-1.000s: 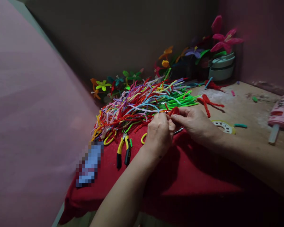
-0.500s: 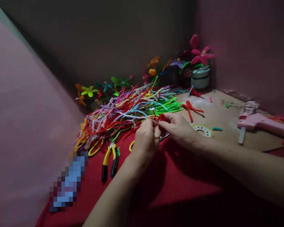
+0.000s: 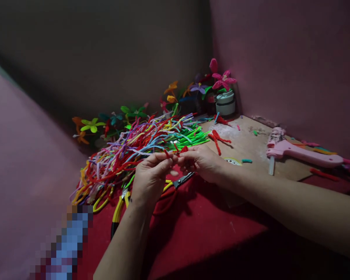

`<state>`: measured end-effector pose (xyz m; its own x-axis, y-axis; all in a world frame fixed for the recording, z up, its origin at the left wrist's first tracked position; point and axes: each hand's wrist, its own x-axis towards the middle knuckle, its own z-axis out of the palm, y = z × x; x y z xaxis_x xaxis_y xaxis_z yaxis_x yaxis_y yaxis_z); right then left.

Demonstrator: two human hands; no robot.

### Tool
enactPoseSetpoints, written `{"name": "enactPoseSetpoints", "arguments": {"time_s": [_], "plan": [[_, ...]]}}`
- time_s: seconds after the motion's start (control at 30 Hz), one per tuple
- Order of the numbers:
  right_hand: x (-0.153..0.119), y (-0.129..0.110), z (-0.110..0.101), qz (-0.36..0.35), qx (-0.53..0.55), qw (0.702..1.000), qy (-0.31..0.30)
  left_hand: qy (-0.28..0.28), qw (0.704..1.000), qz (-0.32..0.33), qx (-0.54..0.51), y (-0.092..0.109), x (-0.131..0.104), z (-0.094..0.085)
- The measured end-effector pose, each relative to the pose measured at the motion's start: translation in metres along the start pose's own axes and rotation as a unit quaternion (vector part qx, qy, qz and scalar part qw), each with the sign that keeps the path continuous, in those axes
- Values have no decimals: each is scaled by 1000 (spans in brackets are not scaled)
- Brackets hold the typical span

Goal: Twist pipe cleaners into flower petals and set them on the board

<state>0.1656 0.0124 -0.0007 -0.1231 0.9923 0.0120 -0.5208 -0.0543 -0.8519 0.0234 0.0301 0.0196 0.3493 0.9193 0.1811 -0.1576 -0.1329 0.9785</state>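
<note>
stems (image 3: 151, 134): fuzzy, matt | cloth (image 3: 192, 233): matt red | glue gun (image 3: 306, 152): smooth pink plastic

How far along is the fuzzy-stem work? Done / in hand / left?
Looks done: pink flower and yellow-green flower, both with full petals. In hand: red stems, pinched by the left hand and right hand, with no complete flower visible. Left, probably: those red stems, plus the bent red piece on the board. Can't tell how much of the stem pile is needed.
</note>
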Motion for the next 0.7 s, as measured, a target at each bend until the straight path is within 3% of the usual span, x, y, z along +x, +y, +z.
{"name": "enactPoseSetpoints", "arguments": {"time_s": [0.1,0.2,0.33,0.47,0.53,0.7], "plan": [[0,0,1,5,-10,1000,15,8,997,37,62,-1,-1,0],[0,-1,1,13,-33,998,43,29,968,138,206,3,-3,-2],[0,0,1,4,-54,997,56,1,854,272,443,8,-6,-3],[1,1,1,-5,-74,995,74,-23,758,317,569,7,-7,1],[1,2,1,-15,-83,993,77,-16,738,328,589,5,-7,4],[2,8,0,-50,-139,985,85,-10,722,328,610,0,-9,8]]}}
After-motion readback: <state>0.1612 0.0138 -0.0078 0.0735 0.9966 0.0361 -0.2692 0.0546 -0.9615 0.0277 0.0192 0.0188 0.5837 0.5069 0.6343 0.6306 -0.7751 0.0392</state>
